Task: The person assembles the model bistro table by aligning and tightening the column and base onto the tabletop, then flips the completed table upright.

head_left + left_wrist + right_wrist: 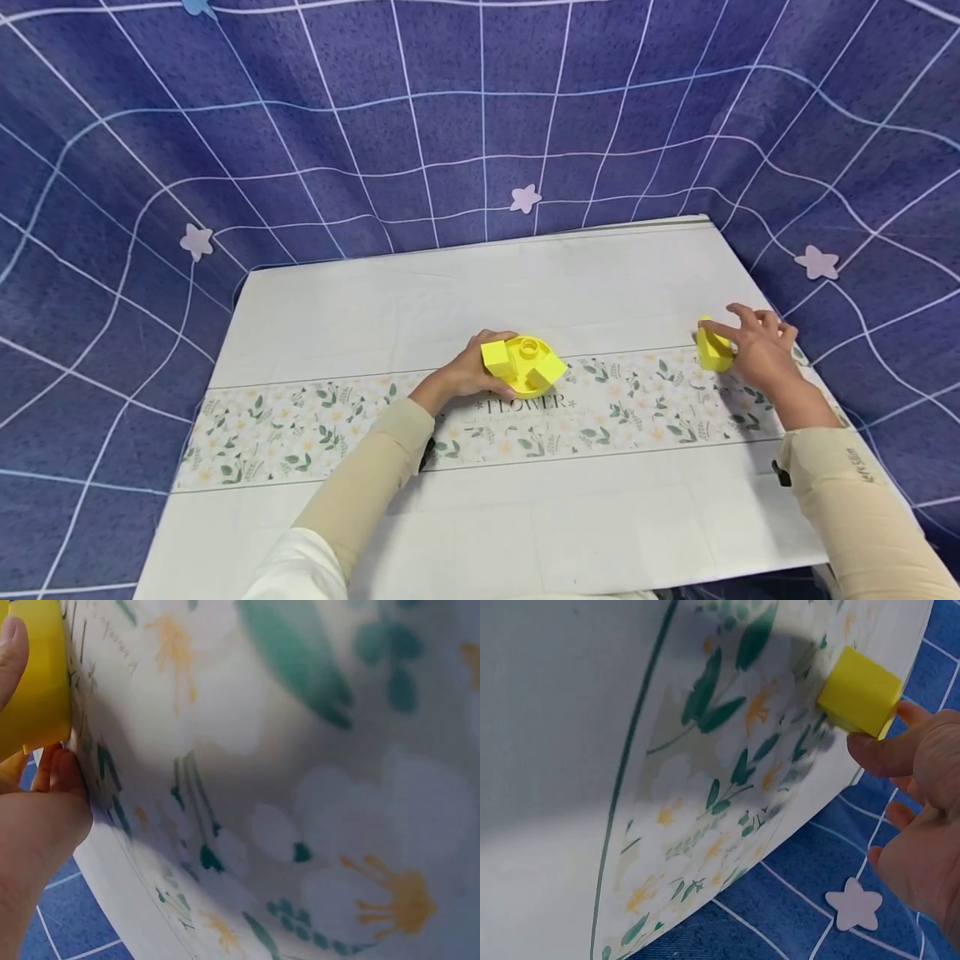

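Near the middle of the table my left hand (474, 367) grips a yellow plastic piece (531, 348) by its left end. This piece has a rounded dish-like base with two blocks and a small ring standing on it. In the left wrist view the yellow piece (46, 679) shows only its side wall, with the thumb pressed on it. At the table's right side, my right hand (767, 350) is beside a smaller yellow block (715, 348). Its thumb lies at the block (861, 691), and the other fingers are spread loosely.
A white tablecloth (360, 312) with a floral band and the printed word FLOWER covers the table. Blue gridded fabric (450, 133) with star shapes rises behind the table and along both sides. The table's right edge runs close beside the right hand.
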Demonstrator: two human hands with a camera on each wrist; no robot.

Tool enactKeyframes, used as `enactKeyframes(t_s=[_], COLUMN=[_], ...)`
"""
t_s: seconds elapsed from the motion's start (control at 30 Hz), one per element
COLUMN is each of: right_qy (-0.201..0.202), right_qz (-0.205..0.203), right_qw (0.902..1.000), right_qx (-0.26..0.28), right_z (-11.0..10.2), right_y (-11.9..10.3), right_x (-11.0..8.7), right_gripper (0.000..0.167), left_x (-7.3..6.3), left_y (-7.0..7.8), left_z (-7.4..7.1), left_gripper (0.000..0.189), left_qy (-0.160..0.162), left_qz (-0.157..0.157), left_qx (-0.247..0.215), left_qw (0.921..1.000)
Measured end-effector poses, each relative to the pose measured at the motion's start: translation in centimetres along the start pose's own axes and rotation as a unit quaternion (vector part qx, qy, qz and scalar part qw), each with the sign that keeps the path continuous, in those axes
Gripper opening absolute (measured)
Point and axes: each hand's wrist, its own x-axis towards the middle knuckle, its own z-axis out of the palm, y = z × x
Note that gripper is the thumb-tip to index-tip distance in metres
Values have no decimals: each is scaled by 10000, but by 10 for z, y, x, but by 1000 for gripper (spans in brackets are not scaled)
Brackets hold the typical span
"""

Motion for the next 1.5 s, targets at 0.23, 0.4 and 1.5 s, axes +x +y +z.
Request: enactKeyframes(t_s=[0.23,0.4,1.5], right_qy=[15,100,1422], right_qz=[-187,-237,-240], right_qw=[9998,9994,9317], right_qx=[121,243,3333], right_z=[11,15,11], right_y=[-8,-11,-91], right_x=[-2,-1,17], right_gripper=[60,56,42], left_x=[0,-1,-2], left_y=[1,0,7], left_z=[3,10,23], left_gripper=[107,100,106], left_qy=[60,300,554], left_qz=[-118,-179,-415], left_qx=[-149,-453,-671], left_qw=[9998,9984,9953])
